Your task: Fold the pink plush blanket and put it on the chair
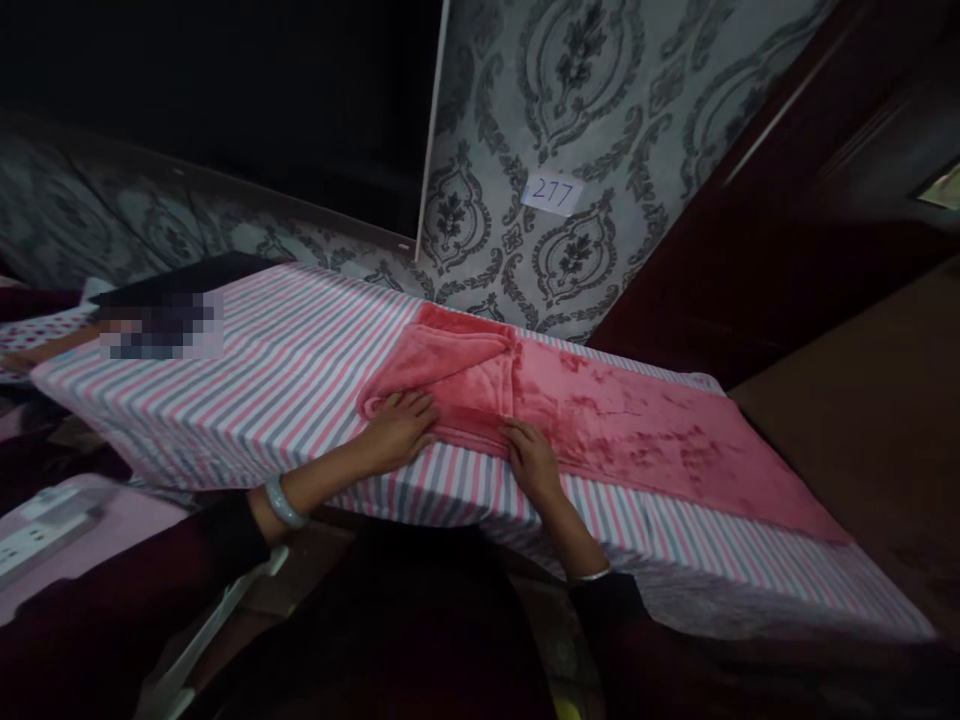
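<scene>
A pink plush blanket (645, 420) lies lengthwise along the table, its left end folded over in layers. On the near left corner of that fold rests my left hand (397, 430), fingers spread over the plush. My right hand (531, 460) is at the near edge, right of the left hand, with thumb and fingers closed on the blanket's edge where the folded layers end. The blanket's right part is spread in a single flat stretch with darker, ruffled patches in its pile. The undersides of both hands are hidden.
A striped cloth (247, 370) covers the table and hangs over its front. Behind are a large dark screen (225, 110) and a patterned wall with a paper marked 277 (553, 192). At left, a person's arm (60, 345) reaches onto the table beside a pixelated patch; a power strip (45, 540) lies below.
</scene>
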The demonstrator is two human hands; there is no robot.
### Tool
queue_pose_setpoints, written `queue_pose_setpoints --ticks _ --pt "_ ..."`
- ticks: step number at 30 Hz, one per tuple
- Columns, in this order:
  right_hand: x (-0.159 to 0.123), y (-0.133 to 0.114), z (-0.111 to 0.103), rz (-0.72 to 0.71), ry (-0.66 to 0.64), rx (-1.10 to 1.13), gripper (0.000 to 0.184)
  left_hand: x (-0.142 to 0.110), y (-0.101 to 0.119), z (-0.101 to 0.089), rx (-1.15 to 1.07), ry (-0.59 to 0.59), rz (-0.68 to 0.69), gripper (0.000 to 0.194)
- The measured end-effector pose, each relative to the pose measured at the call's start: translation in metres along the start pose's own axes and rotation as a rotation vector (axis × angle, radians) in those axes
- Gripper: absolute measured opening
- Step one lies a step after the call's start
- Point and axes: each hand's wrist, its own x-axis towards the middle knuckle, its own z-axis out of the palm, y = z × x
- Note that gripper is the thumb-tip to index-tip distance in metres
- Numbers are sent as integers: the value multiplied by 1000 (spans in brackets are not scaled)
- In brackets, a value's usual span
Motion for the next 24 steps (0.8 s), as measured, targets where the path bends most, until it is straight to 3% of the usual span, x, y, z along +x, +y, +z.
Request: queue_pose_setpoints --ticks 3,6,10,14,18,21,23,24 --pt "0 0 1 -15 13 -1 38 23 29 0 -45 49 125 51" --pt "1 -1 1 -21 12 -3 38 41 52 18 -102 -4 206 60" --pt "6 -7 -5 -5 -23 2 38 48 57 48 -106 -30 141 63" --pt "14 -19 -7 26 27 -59 38 43 54 57 -115 -15 128 67" --pt "13 -23 6 16 -18 -69 42 43 50 45 -201 -25 157 68" --pt "8 -19 16 24 -62 -44 41 50 34 21 -391 -29 221 46" --pt "5 -15 20 30 -55 -31 40 59 13 -1 -492 93 149 33" --pt "5 -14 21 29 -50 -27 39 65 0 -13 -507 206 45 31"
